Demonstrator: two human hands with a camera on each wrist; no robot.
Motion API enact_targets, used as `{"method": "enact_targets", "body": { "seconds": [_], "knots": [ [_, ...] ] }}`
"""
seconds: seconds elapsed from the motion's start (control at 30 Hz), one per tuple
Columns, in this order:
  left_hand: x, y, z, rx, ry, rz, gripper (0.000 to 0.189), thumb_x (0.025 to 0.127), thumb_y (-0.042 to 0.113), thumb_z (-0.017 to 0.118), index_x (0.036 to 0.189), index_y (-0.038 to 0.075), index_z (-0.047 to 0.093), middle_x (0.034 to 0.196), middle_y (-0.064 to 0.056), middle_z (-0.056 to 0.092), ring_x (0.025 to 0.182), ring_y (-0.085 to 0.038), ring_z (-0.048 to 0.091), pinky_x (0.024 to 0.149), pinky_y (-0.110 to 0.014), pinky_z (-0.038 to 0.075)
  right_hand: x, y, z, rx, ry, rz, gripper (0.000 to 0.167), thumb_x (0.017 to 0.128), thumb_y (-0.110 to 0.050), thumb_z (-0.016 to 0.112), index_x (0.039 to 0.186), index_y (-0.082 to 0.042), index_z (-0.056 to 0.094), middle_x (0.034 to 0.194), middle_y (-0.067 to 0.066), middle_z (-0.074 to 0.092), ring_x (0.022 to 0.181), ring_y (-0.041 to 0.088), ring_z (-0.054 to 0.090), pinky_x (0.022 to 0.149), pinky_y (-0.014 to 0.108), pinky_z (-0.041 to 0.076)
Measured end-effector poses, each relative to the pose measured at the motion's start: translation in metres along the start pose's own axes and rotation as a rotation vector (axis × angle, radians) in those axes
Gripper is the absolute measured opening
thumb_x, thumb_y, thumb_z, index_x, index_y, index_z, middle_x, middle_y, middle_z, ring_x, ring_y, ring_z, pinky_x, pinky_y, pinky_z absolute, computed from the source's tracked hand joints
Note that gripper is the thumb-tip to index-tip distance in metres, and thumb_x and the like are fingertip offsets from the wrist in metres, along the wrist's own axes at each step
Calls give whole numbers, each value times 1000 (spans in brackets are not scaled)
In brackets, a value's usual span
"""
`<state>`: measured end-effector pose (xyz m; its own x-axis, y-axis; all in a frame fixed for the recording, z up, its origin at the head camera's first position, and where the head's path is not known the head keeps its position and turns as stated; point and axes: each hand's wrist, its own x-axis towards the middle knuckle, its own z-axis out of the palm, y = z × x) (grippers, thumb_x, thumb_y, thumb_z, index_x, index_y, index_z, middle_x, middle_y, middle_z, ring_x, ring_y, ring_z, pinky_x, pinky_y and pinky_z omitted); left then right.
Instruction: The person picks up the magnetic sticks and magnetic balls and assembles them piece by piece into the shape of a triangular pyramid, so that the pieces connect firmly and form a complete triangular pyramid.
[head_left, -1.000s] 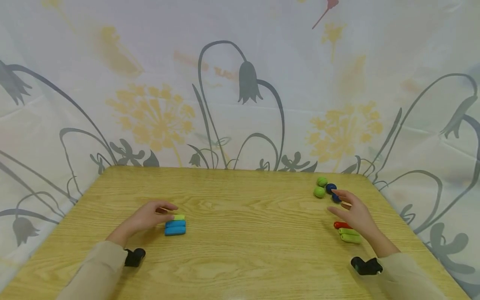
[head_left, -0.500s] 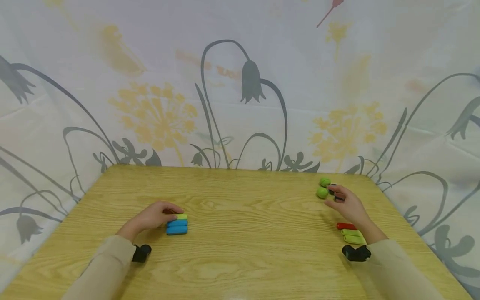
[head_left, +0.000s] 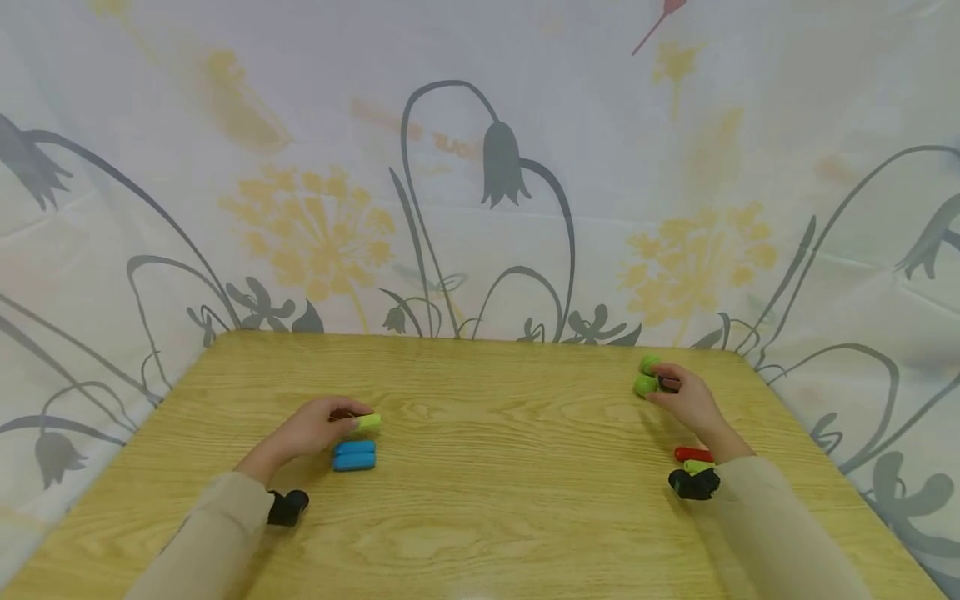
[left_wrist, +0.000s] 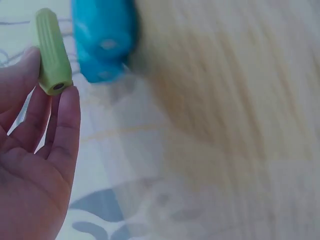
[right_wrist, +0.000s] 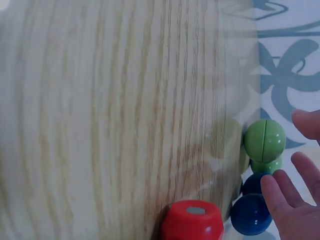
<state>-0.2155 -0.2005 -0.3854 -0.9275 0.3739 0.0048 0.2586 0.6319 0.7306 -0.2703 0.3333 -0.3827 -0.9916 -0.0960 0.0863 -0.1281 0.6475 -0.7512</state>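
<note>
My left hand (head_left: 309, 432) pinches a lime-green magnetic stick (head_left: 368, 422) between thumb and fingertips, raised off the table. In the left wrist view this green stick (left_wrist: 52, 52) shows a dark round tip facing the camera. Two blue sticks (head_left: 355, 455) lie side by side just below that hand. On the far right, my right hand (head_left: 693, 406) reaches over the balls, thumb and fingers apart. Its thumb is close to a green ball (head_left: 645, 385). In the right wrist view, two green balls (right_wrist: 265, 141) and two dark blue balls (right_wrist: 251, 214) sit beside its fingers.
A red stick (head_left: 693, 454) and lime-green stick (head_left: 698, 467) lie under the right forearm, partly covered by it. The wood-grain table (head_left: 480, 483) ends at a flower-printed cloth (head_left: 480, 250) behind. Black wrist cameras (head_left: 288, 507) hang below both sleeves.
My left hand has taken hold of the lime-green stick and lifted it away from the blue pair. My right hand has moved forward and left, closer to the green balls.
</note>
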Motion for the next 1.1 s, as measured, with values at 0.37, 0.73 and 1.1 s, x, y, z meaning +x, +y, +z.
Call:
{"method": "enact_targets", "body": {
  "seconds": [0.37, 0.73, 1.1],
  "knots": [
    [3, 29, 21, -54, 9, 52, 23, 94, 5, 54, 115, -1, 63, 110, -14, 60, 96, -29, 57, 81, -39, 47, 8, 3, 9, -92, -44, 25, 48, 88, -1, 59, 129, 15, 42, 129, 39, 37, 115, 51, 39, 91, 54, 39],
    [9, 49, 38, -57, -6, 118, 22, 94, 4, 54, 113, 0, 63, 110, -14, 59, 97, -29, 56, 83, -40, 46, 11, -4, 8, -217, -22, -27, 40, 81, 4, 64, 118, 16, 52, 113, 37, 50, 99, 47, 51, 82, 53, 43],
    [11, 58, 52, -69, -15, 139, 21, 93, 4, 55, 112, -2, 64, 106, -12, 61, 93, -27, 57, 80, -37, 47, 3, -7, 23, -83, -68, -28, 37, 86, 1, 61, 121, 11, 53, 121, 31, 49, 103, 44, 52, 75, 41, 50]
  ]
}}
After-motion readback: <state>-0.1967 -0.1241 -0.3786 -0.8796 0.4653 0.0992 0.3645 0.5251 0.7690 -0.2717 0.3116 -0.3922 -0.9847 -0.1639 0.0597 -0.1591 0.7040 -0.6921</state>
